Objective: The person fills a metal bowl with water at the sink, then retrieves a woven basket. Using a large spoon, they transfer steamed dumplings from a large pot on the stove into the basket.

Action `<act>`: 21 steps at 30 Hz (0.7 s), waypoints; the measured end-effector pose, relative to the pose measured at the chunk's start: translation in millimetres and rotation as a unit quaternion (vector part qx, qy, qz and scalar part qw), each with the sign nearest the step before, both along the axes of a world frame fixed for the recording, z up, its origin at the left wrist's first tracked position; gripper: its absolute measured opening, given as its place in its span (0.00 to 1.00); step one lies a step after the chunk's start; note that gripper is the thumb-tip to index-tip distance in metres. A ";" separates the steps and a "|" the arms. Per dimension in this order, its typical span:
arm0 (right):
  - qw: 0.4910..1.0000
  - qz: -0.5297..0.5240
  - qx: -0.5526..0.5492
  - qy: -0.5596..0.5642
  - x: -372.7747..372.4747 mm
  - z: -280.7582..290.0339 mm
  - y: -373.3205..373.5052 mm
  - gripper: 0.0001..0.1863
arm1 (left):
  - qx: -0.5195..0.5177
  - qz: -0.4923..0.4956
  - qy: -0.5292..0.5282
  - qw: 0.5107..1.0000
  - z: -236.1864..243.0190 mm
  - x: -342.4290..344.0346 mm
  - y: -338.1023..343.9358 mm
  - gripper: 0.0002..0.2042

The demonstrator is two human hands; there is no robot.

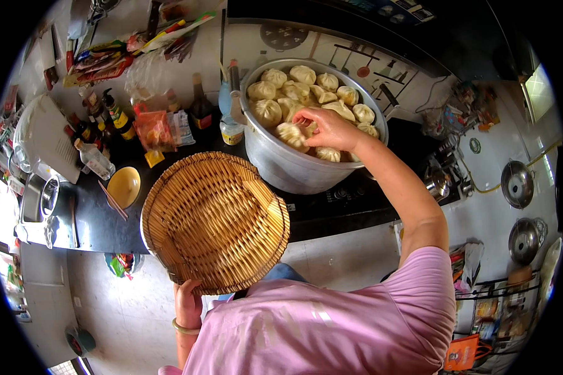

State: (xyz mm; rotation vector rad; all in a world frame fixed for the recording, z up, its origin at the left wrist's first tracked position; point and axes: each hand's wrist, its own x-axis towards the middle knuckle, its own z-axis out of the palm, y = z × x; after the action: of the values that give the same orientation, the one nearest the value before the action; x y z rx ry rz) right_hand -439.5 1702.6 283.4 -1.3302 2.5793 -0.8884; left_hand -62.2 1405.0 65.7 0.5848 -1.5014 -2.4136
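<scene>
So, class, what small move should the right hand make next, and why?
Probably lift the bun over to the basket: the right hand has its fingers on that bun at the pot's near side, and the left hand holds the basket beside the pot.

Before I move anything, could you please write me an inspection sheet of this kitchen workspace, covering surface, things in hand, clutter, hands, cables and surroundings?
Surface: dark countertop, with a large metal pot of buns.
Things in hand: woven basket, no buns in it; one bun at the pot's near side.
Clutter: yellow bowl, chopsticks beside it; bottles and a red plastic package farther back.
Hands: left hand grips the basket's near rim; right hand pinches the bun.
Cables: a thin yellow line at right; hose or cord, I cannot tell.
Surroundings: two round metal lids on the right side; orange bag at lower right.
</scene>
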 end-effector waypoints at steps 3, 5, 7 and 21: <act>0.997 -0.008 0.076 -0.024 -5.3 4.3 -5.1 0.24 | 0.094 0.015 -0.040 0.995 28.1 -10.1 6.2 0.23; 0.995 0.002 0.098 0.004 -17.2 -2.2 -5.4 0.25 | 0.115 0.015 -0.049 0.992 34.2 -12.7 7.7 0.22; 0.992 0.000 0.122 0.020 -22.9 -6.1 -8.4 0.26 | 0.057 -0.002 -0.029 0.998 16.7 -7.5 4.7 0.22; 0.995 -0.048 0.078 0.030 -3.7 -0.5 -15.2 0.23 | 0.104 -0.003 -0.043 0.994 29.3 -12.8 9.9 0.23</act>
State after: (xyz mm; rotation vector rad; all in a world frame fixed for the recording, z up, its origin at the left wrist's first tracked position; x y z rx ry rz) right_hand -443.2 1687.5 282.9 -1.2194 2.7144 -0.6514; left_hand -75.1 1414.9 95.0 0.7357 -1.2925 -2.5984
